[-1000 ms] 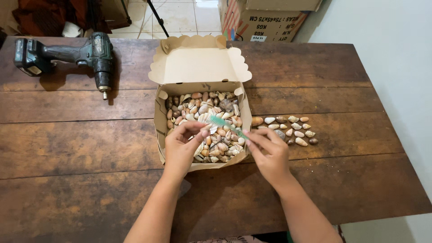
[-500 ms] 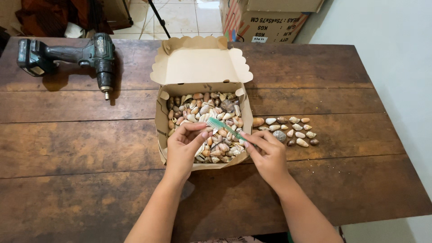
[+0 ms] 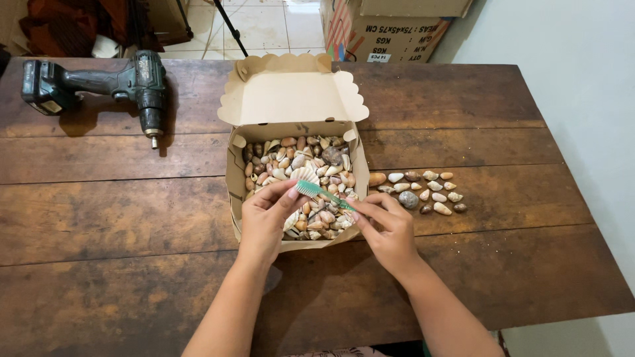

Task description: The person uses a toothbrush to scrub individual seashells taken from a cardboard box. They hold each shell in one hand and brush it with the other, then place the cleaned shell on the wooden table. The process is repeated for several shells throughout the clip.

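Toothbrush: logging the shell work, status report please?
Right hand grips green toothbrush. Left hand pinches something small at the bristles, over box of shells. Nothing in the way.

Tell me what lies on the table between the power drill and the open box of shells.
In the head view, nothing: only bare wooden table separates the drill from the cardboard box of shells.

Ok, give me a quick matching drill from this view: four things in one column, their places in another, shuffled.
1 drill
2 toothbrush
3 loose shells
4 box

a right of the box, in rows on the table
b far left of the table
c in the right hand, over the box
d mid-table, lid open

Pairs: 1-b, 2-c, 3-a, 4-d
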